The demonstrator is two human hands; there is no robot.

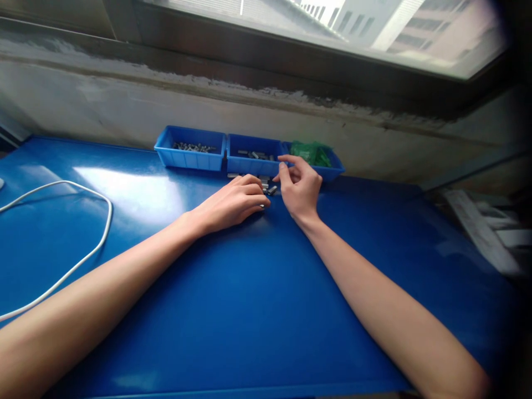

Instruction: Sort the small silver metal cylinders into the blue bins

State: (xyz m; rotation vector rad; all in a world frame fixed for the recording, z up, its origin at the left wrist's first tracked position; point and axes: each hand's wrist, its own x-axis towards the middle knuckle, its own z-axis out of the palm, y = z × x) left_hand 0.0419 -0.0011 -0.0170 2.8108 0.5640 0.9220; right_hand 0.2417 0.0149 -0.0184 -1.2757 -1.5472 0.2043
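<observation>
My left hand [238,203] rests low over the blue table, its fingers curled around something I cannot make out; a small shiny bit shows at the fingertips. Beside it, several small metal cylinders [272,190] lie on the table between my two hands. My right hand [300,187] is raised just right of them, thumb and index finger close together, and what they hold, if anything, is too small to name. Behind the hands stands the middle blue bin [255,164] with metal cylinders inside. The right blue bin [332,173], partly behind my right hand, contains green plastic [310,151].
At the left stands another blue bin [191,160] holding small metal parts. A white cable [108,213] loops over the left side of the blue table [249,310]. Behind the bins runs a wall [124,111] under a window. Pale pieces [482,230] lie beyond the right edge.
</observation>
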